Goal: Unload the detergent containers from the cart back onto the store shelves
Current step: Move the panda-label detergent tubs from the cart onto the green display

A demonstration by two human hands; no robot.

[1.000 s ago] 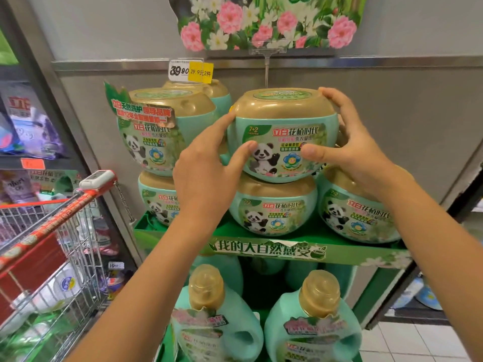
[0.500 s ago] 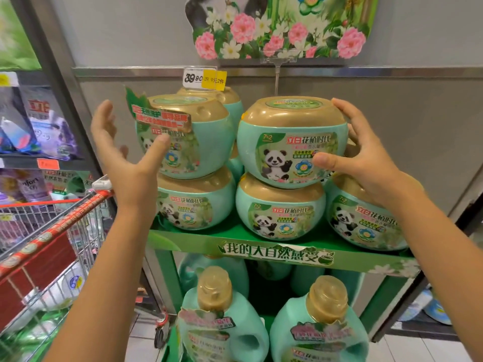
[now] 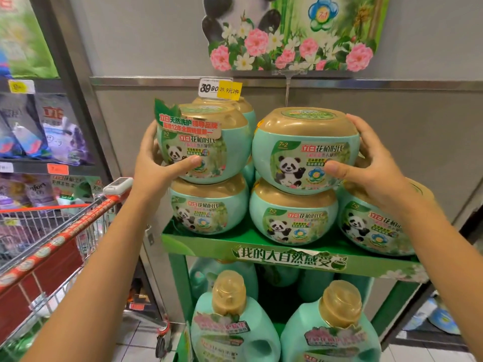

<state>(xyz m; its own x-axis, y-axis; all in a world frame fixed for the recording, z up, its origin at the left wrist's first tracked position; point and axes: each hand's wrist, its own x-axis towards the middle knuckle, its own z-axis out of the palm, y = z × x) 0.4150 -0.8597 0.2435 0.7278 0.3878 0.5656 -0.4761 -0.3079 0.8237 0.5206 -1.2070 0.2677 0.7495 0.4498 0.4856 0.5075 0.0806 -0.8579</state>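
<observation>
Round mint-green detergent tubs with gold lids and panda labels are stacked two high on a green display shelf (image 3: 203, 240). My left hand (image 3: 156, 168) grips the top left tub (image 3: 209, 142), fingers behind its left side and thumb across the label. My right hand (image 3: 371, 163) grips the top right tub (image 3: 303, 147), fingers over the lid's right edge and thumb on the label. Both tubs rest on lower tubs (image 3: 292, 212). The red-handled shopping cart (image 3: 52, 244) stands at the left.
Large green detergent bottles (image 3: 230, 322) with gold caps fill the shelf below. A price tag (image 3: 219, 87) and a panda flower sign (image 3: 292, 32) hang above. Pouches (image 3: 49, 126) line dark shelves behind the cart. A grey wall backs the display.
My left hand left the top right tub, swung left and now grips the top left tub. My right hand stays on the top right tub. The view came closer.
</observation>
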